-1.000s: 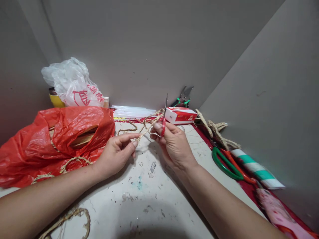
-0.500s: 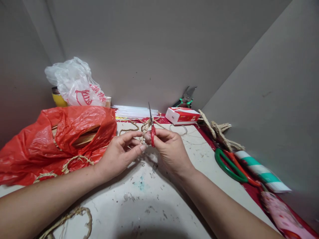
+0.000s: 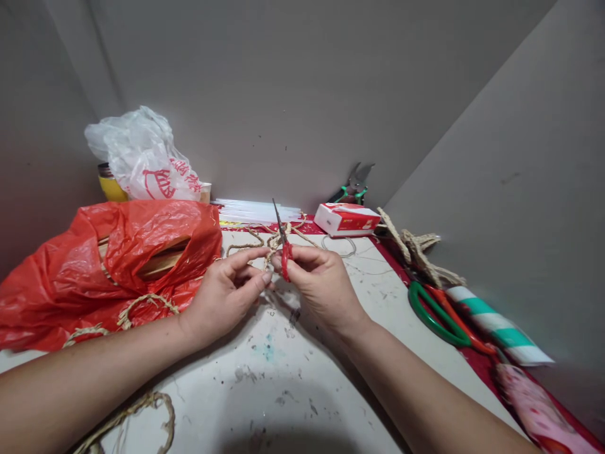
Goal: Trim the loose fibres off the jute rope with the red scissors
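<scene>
Closed on scissors, the right hand has shifted farther left of the box, joining the left hand, half-curled, at the cord, hold unclear

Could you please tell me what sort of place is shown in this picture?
It looks like a small craft workspace, though I cannot be certain: a stained white table stands between grey walls, red-handled scissors are in the right hand, and pruning shears stand by the back wall.

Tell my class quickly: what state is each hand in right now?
Left hand: partly closed at the braided cord; whether it grips it cannot be told.
Right hand: closed, holding the red-handled scissors.
</scene>
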`<act>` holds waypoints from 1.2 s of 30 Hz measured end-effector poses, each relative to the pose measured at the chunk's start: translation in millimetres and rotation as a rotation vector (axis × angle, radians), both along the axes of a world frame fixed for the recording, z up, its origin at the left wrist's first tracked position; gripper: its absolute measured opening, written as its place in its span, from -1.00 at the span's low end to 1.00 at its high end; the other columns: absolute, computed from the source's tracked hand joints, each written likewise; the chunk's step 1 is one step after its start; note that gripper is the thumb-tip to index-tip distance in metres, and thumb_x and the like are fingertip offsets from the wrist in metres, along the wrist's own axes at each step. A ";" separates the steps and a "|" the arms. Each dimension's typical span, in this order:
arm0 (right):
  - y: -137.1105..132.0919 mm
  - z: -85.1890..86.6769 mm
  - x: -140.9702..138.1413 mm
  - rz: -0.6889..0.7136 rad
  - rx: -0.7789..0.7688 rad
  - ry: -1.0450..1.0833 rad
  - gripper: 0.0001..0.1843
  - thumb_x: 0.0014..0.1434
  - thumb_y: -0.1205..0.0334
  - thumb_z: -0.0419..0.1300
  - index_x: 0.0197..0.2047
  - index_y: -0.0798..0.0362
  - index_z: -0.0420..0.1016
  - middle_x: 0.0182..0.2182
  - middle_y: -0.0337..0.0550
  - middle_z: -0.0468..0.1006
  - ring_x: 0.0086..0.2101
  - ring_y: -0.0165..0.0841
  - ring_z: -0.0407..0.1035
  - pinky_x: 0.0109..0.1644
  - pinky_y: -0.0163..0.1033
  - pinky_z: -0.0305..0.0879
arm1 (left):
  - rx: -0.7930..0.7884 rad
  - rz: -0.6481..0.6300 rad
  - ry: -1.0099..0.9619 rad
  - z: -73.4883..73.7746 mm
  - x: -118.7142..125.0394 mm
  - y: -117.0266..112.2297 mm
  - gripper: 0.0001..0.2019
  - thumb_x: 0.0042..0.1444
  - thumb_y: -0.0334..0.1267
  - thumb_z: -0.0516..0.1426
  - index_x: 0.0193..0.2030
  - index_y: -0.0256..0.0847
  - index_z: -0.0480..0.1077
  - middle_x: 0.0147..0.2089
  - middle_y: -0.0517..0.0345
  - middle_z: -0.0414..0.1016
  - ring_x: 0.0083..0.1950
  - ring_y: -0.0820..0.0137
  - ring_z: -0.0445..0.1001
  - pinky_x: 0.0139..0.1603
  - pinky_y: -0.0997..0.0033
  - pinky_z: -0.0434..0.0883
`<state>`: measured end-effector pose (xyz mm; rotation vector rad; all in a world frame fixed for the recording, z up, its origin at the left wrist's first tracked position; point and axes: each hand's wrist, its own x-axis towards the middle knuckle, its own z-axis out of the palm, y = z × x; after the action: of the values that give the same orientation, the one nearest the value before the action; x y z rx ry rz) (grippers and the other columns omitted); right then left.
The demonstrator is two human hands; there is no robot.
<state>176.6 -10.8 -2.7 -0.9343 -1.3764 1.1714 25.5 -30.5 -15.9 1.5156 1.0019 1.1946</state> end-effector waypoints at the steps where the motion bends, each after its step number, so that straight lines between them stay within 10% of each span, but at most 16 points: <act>1: 0.1 -0.5 0.1 -0.006 0.004 -0.009 -0.89 -0.09 0.27 0.28 -0.59 0.09 0.50 -0.60 -0.28 0.41 -0.50 -0.46 0.25 -0.40 -0.31 0.22 | 0.000 0.001 -0.003 0.3 0.1 -0.3 -0.64 0.11 -0.27 0.15 0.06 -0.26 0.40 -0.49 0.25 0.46 -0.56 0.59 0.27 -0.52 0.60 0.26; 17: -1.8 -4.2 1.9 -0.115 0.249 -0.256 -0.86 -0.01 0.33 0.14 -0.57 0.09 0.42 -0.55 -0.28 0.38 -0.49 -0.46 0.23 -0.40 -0.33 0.16 | -0.112 0.109 -0.146 7.1 1.0 1.3 -0.74 0.03 -0.23 0.22 -0.14 -0.29 0.46 -0.54 0.22 0.49 -0.65 0.59 0.29 -0.65 0.62 0.22; 26: 10.3 -9.8 18.3 -0.198 0.805 -0.840 -0.89 0.02 0.24 0.15 -0.48 0.03 0.29 -0.52 -0.22 0.35 -0.43 -0.35 0.22 -0.33 -0.24 0.14 | -0.241 0.141 -0.318 12.0 -4.3 10.0 -0.78 0.00 -0.28 0.23 -0.22 -0.34 0.42 -0.51 0.12 0.53 -0.66 0.58 0.29 -0.62 0.59 0.22; 36: 9.8 -7.2 20.6 -0.320 0.787 -1.246 -0.77 0.05 0.06 0.15 -0.40 0.07 0.42 -0.45 -0.13 0.45 -0.35 -0.27 0.27 -0.23 -0.17 0.05 | -0.167 0.190 -0.300 11.8 -6.1 10.0 -0.82 0.02 -0.22 0.23 -0.32 -0.30 0.39 -0.56 0.25 0.43 -0.66 0.63 0.19 -0.65 0.61 0.10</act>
<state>197.2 -1.0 -9.9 -1.2344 -2.2519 -0.3935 19.4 -20.5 -4.0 1.0915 1.0291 1.3872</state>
